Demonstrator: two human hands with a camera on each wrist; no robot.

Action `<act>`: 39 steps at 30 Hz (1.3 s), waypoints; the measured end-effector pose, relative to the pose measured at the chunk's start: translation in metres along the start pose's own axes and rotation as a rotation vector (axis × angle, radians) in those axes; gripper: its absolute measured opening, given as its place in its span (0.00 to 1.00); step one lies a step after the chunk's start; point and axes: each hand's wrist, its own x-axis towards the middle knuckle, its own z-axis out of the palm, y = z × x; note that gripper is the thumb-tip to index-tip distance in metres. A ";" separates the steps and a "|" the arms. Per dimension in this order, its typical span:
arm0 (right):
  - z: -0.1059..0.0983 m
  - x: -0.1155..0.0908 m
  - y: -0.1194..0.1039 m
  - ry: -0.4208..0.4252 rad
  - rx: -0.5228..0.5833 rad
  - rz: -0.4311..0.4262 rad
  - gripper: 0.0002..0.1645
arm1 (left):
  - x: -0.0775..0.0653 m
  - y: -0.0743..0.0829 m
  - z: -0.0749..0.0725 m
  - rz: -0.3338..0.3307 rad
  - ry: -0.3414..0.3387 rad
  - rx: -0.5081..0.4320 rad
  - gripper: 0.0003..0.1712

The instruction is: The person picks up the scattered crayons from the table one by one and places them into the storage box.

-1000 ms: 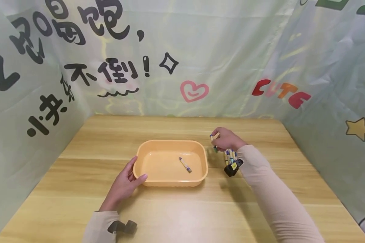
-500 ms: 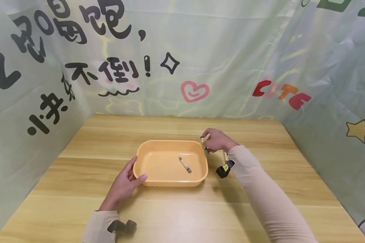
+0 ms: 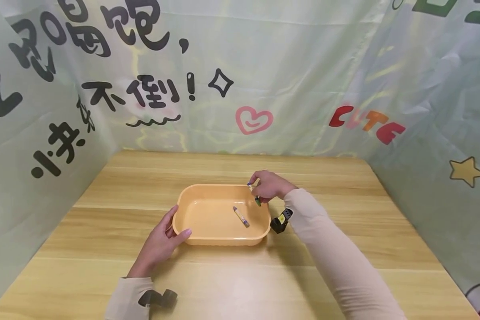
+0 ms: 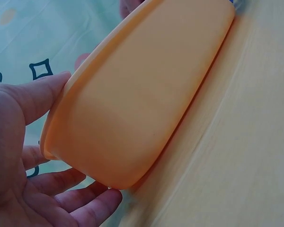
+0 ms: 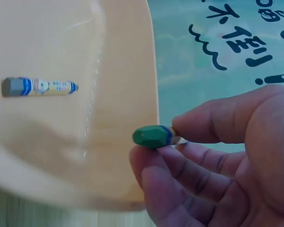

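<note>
An orange plastic tray [image 3: 208, 222] sits on the wooden table. My left hand [image 3: 162, 242] grips its left end, the thumb over the rim and the fingers along the outer wall, as the left wrist view also shows. Above the tray's far right corner, my right hand [image 3: 270, 184] pinches a green crayon [image 5: 154, 136] between thumb and fingers. Its green end points down into the tray in the head view. A grey crayon [image 3: 241, 217] with a printed wrapper lies on the tray floor, right of the middle.
The wooden table [image 3: 232, 280] runs round the tray. Printed cloth walls [image 3: 288, 80] stand at the back and both sides. A black wrist camera [image 3: 280, 222] on the right sleeve hangs close to the tray's right rim.
My right hand has moved left with the green crayon, from beside the tray to over its far right corner. The crayons by the right wrist are now hidden by the arm. The left hand stays put.
</note>
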 end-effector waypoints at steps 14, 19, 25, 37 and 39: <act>0.024 0.014 -0.016 -0.076 -0.034 0.086 0.18 | -0.001 0.003 -0.001 0.009 -0.002 -0.007 0.53; 0.030 0.018 -0.018 -0.113 -0.089 0.111 0.17 | -0.001 0.002 -0.001 -0.003 -0.005 -0.004 0.53; 0.038 0.020 -0.019 -0.162 -0.130 0.155 0.18 | -0.001 0.001 -0.001 -0.009 -0.001 0.006 0.53; 0.048 0.030 -0.017 -0.210 -0.347 0.198 0.14 | -0.001 0.001 -0.001 -0.001 -0.006 -0.002 0.53; 0.048 0.031 -0.017 -0.199 -0.386 0.199 0.09 | -0.001 0.001 -0.001 0.003 -0.010 -0.005 0.53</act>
